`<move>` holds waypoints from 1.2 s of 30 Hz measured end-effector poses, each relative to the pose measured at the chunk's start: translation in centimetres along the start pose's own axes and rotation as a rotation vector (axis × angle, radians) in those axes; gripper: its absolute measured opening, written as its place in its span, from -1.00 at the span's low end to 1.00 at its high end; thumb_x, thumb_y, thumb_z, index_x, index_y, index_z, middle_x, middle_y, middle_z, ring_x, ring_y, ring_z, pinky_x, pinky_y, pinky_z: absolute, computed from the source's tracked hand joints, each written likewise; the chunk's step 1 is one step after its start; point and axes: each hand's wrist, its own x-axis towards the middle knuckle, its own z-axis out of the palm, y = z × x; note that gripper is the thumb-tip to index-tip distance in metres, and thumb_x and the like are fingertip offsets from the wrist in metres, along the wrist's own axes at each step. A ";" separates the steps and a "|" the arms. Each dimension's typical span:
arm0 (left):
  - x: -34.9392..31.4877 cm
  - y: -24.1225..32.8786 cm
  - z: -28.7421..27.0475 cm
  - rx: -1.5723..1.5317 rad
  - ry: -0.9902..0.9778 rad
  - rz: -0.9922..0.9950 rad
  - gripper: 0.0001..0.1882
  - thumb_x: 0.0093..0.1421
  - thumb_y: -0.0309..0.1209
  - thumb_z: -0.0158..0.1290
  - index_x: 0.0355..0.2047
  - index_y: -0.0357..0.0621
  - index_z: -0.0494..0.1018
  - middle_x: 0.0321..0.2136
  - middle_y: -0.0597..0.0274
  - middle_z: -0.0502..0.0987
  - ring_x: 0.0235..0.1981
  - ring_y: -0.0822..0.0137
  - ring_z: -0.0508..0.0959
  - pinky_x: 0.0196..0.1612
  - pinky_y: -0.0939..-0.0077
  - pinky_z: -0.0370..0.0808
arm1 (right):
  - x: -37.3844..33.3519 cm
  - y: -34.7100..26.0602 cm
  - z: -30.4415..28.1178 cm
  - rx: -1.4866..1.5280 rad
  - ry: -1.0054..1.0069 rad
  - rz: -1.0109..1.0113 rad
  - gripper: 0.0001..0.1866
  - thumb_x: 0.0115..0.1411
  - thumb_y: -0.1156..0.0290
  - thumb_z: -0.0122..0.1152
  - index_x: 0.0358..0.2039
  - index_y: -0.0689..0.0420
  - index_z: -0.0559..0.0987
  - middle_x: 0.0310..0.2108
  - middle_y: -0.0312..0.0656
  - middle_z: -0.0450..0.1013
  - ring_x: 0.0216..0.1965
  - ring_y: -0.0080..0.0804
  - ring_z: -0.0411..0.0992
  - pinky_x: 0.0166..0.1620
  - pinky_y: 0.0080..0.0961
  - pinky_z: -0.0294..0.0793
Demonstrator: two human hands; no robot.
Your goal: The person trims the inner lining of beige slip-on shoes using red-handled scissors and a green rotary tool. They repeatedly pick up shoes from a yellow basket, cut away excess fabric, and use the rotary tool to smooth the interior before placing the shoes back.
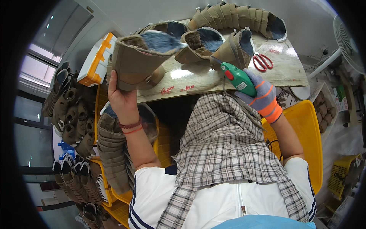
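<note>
At the left front of the table, my bare left hand [124,91] is closed round the lower part of a brown boot upper [139,63]. Its brown pile and blue lining face up. My right hand [264,95], in a grey and orange work glove, is wrapped round a green hand-held tool [243,81] with a red button. The tool's thin tip points up and left, near another brown boot upper [233,49] on the table. One more upper [198,45] stands between the two. Red-handled scissors [263,62] lie on the tabletop, to the right.
A curved row of nested uppers [232,16] lines the back of the worn wooden table [284,74]. Yellow crates stand at my left and right [310,152]; stacked uppers [110,152] fill the left side. A white fan [349,42] stands at the far right.
</note>
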 end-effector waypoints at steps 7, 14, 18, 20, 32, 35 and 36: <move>0.4 -2.3 -0.2 -0.294 -0.189 -0.401 -0.69 0.32 -0.46 -0.30 -0.01 -0.29 0.34 0.01 -0.06 0.39 0.06 0.07 0.38 0.11 0.02 0.35 | 0.9 0.4 -1.1 -0.135 0.037 -0.151 -0.22 -0.24 0.13 0.48 0.02 0.13 0.41 -0.46 -0.18 0.42 -0.55 -0.28 0.41 -0.48 -0.46 0.41; 1.5 -5.1 0.8 -0.345 -0.068 -0.548 -0.73 0.28 -0.47 -0.19 -0.06 -0.28 0.37 -0.04 -0.04 0.43 0.03 0.09 0.41 0.11 0.09 0.34 | -1.6 2.1 -3.3 -0.270 0.048 -0.141 -0.25 -0.21 0.13 0.45 0.01 0.12 0.41 -0.50 -0.19 0.41 -0.56 -0.28 0.40 -0.49 -0.45 0.42; 1.9 -5.9 0.8 -0.287 0.034 -0.508 -0.74 0.27 -0.47 -0.17 -0.08 -0.28 0.38 -0.05 -0.04 0.44 0.02 0.11 0.42 0.11 0.11 0.35 | -2.4 2.7 -3.9 -0.303 0.040 -0.107 -0.25 -0.21 0.11 0.45 0.01 0.12 0.42 -0.51 -0.20 0.40 -0.57 -0.28 0.39 -0.51 -0.45 0.41; 2.0 -6.2 0.9 -0.309 0.026 -0.539 -0.75 0.27 -0.47 -0.16 -0.09 -0.29 0.38 -0.05 -0.04 0.44 0.02 0.12 0.42 0.10 0.11 0.36 | -2.3 2.7 -3.9 -0.318 0.019 -0.101 -0.25 -0.22 0.11 0.45 0.01 0.11 0.42 -0.51 -0.20 0.40 -0.58 -0.28 0.38 -0.51 -0.44 0.40; 2.5 -8.0 0.7 -0.275 0.068 -0.620 -0.72 0.27 -0.48 -0.17 -0.05 -0.36 0.33 -0.04 -0.06 0.43 0.03 0.11 0.42 0.13 0.13 0.32 | -1.3 2.2 -3.0 -0.162 0.002 -0.129 -0.24 -0.23 0.12 0.45 0.01 0.11 0.42 -0.53 -0.21 0.41 -0.58 -0.28 0.40 -0.53 -0.43 0.39; 2.6 -8.4 0.7 -0.354 0.037 -0.675 -0.71 0.28 -0.47 -0.17 -0.04 -0.36 0.32 -0.04 -0.06 0.42 0.03 0.10 0.41 0.14 0.12 0.31 | -1.2 2.1 -2.8 -0.150 0.030 -0.136 -0.24 -0.24 0.13 0.46 0.01 0.11 0.43 -0.54 -0.19 0.40 -0.59 -0.28 0.39 -0.55 -0.43 0.38; 2.6 -8.6 0.7 -0.381 0.023 -0.689 -0.71 0.28 -0.47 -0.17 -0.04 -0.36 0.32 -0.03 -0.06 0.42 0.04 0.10 0.41 0.14 0.12 0.31 | -1.1 2.0 -2.8 -0.156 0.043 -0.144 -0.25 -0.24 0.13 0.47 0.00 0.11 0.43 -0.55 -0.19 0.40 -0.59 -0.28 0.39 -0.55 -0.43 0.38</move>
